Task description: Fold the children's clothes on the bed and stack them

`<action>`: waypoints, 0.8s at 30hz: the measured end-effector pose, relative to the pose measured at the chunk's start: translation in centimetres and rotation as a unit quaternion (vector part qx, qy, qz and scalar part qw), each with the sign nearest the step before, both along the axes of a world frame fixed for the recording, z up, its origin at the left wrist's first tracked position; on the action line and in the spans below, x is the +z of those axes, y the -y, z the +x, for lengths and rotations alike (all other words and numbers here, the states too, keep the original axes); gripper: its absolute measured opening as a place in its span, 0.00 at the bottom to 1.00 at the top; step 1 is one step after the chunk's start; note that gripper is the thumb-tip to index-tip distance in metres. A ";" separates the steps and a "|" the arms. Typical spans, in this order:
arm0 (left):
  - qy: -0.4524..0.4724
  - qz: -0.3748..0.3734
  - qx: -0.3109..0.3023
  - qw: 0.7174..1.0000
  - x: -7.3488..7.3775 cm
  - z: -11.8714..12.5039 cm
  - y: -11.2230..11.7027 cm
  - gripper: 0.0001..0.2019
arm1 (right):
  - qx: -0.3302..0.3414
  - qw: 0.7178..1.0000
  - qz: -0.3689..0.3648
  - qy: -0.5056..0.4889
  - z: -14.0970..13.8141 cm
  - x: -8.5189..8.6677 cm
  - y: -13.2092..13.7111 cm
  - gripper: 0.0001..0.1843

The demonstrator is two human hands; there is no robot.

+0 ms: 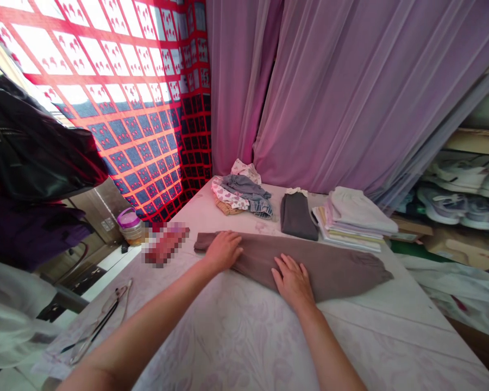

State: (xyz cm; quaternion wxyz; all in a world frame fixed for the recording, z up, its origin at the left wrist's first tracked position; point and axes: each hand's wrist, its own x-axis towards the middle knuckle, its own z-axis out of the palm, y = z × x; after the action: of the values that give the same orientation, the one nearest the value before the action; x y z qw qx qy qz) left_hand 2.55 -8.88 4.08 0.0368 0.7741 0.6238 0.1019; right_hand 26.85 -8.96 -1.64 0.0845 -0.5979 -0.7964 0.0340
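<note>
A pair of brown trousers (330,266) lies lengthwise across the bed, one leg laid over the other, with the gathered waist at the right and the cuffs at the left. My left hand (225,250) rests flat on the cuff end, fingers stretched out. Near the middle of the trousers, at the edge closer to me, my right hand (292,277) presses down with its fingers spread. Just beyond lies a folded dark grey garment (298,214) with a cream-coloured top edge.
Behind are a loose clothes heap (244,193) and a folded stack (352,217). Eyeglasses (106,315) lie at the bed's left edge, near a blurred red object (167,244). A purple-lidded jar (130,225) stands left; shoes (452,203) fill a rack at right.
</note>
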 end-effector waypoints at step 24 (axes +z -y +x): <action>0.003 -0.054 0.097 0.994 -4.5 3.1 -0.5 0.37 | 0.004 0.999 0.041 -0.018 0.3 -0.8 0.1 0.22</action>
State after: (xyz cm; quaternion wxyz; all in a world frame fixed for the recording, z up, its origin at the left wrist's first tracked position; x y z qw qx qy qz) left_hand 5.68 -8.36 -0.45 0.0703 0.7065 0.7004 0.0735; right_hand 27.17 -9.04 -2.41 0.1232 -0.5904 -0.7975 0.0128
